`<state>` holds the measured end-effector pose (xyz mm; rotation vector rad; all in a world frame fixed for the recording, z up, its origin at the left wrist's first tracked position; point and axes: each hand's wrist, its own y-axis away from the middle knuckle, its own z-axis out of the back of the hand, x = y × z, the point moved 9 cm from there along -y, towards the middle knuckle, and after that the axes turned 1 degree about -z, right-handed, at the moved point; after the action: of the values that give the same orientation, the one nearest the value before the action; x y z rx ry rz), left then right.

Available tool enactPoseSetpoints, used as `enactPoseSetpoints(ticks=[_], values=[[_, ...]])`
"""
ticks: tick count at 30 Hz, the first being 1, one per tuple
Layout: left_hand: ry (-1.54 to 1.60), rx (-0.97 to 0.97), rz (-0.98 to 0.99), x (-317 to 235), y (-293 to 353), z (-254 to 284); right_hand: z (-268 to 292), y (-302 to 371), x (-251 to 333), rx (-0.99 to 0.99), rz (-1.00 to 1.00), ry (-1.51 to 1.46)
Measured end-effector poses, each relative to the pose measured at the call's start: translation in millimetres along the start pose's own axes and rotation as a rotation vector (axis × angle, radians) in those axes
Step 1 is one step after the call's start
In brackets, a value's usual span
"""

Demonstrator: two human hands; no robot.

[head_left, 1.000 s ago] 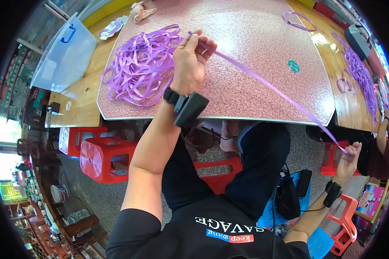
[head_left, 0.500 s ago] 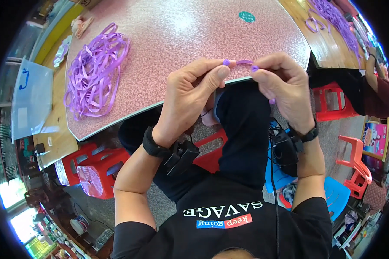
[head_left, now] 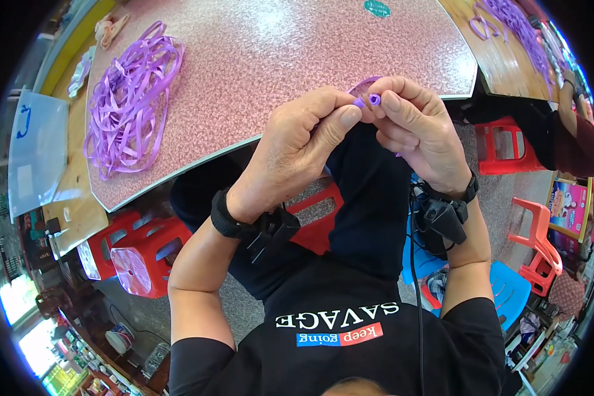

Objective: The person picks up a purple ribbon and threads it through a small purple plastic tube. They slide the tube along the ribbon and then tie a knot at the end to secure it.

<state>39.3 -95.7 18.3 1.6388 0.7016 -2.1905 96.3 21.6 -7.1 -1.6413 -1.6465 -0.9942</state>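
Note:
Both my hands meet just over the near edge of the pink speckled table, working a purple ribbon [head_left: 364, 84]. My left hand [head_left: 310, 129] pinches a folded bit of it between thumb and index finger. Between the thumb and index finger of my right hand [head_left: 422, 125] sits a small rolled coil of the same ribbon, its round end showing. A short stretch of ribbon arcs behind the fingertips from one hand to the other. My right hand's other fingers are curled in, with a scrap of purple showing under them. On the table's left lies a loose heap of purple ribbon [head_left: 133, 105].
The pink table [head_left: 244, 72] has a round green sticker [head_left: 377, 8]. More purple ribbon [head_left: 508, 23] lies on a wooden table at right, near another person's arm [head_left: 567, 105]. Red stools [head_left: 142, 267] stand at left, another red stool [head_left: 508, 148] at right.
My hands have come closer together, and the ribbon between them now bows up behind the fingers. The coil's open end has turned into view. The whole view has shifted slightly.

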Motion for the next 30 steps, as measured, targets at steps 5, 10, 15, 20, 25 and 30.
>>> enactPoseSetpoints(ticks=[5,10,15,20,25,30], values=[[0.08,0.056,0.07,5,0,-4,-5,-1,0,0.057,-0.016,0.027],[0.135,-0.027,0.003,6,0,-4,-8,0,3,-0.008,0.01,0.135],[0.017,0.052,-0.054,-2,0,-3,-7,4,12,-0.047,0.128,0.385],[-0.03,0.121,0.017,-5,1,-5,-11,3,19,-0.04,0.17,0.452],[-0.033,0.057,-0.084,-8,0,-4,-16,4,25,-0.094,0.341,0.681],[0.024,-0.078,-0.098,-3,0,0,-33,19,41,-0.095,0.742,0.981]])
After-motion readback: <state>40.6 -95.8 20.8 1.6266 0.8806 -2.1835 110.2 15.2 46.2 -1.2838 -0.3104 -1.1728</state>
